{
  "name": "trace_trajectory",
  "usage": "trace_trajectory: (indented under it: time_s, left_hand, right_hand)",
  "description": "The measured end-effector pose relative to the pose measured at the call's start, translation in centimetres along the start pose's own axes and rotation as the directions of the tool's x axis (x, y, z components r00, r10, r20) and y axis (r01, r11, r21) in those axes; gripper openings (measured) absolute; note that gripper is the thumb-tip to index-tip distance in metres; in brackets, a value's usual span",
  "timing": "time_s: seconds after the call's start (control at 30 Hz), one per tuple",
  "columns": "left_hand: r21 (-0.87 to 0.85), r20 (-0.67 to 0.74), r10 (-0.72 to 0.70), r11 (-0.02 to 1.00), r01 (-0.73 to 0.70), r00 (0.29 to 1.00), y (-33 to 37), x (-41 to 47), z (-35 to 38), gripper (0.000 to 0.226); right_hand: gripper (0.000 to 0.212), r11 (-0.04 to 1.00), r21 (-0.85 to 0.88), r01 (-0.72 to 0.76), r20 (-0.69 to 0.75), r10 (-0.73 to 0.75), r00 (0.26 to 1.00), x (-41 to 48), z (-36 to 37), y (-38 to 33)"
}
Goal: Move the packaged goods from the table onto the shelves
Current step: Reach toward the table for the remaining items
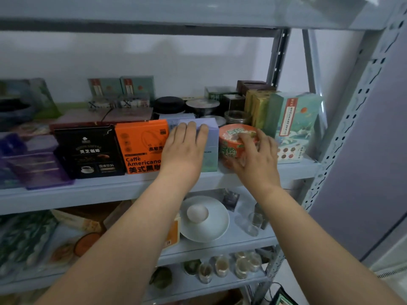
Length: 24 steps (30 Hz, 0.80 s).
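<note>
— Where do we have the noodle bowl?
— On the shelf, right of the orange Caffè Americano box. Our right hand curls round it.
— And our left hand?
— Fingers straight, pressed flat on the lilac box touching that orange box.

Black coffee box, lettered in gold and white; orange coffee box, printed in white and black. The shelf is a pale grey-blue. The lilac box shades to green near its base. The noodle bowl is patterned in orange, green and white. The mint-green box bears a red label strip and what look like painted hills and waves. Translucent purple boxes; plain white plate.
</note>
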<state>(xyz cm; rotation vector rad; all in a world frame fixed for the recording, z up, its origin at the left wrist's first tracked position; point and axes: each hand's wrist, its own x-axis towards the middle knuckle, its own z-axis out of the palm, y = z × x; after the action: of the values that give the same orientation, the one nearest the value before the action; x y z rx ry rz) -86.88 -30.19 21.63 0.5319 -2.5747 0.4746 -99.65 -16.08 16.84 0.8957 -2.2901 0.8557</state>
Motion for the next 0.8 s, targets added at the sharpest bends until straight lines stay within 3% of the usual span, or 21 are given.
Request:
trace_trajectory:
  time_s: [0.27, 0.7, 0.8]
  left_hand:
    - [-0.002, -0.027, -0.029, 1.000, 0.029, 0.999, 0.9, 0.0, 0.2, 0.081]
    - [0.025, 0.079, -0.068, 0.998, 0.066, 0.995, 1.3, -0.3, -0.1, 0.089]
    - [-0.007, -0.001, -0.040, 0.999, 0.040, 0.999, 1.1, -1.1, 0.1, 0.091]
  right_hand:
    - [0.060, 0.995, 0.018, 0.093, -0.019, -0.093, 0.996, 0.4, 0.8, 1.0]
    - [0.068, 0.989, 0.007, 0.145, 0.030, -0.145, 0.989, 0.5, 0.4, 0.8]
    - [0.077, 0.986, -0.022, 0.163, 0.088, -0.160, 0.983, 0.3, 0.2, 0.7]
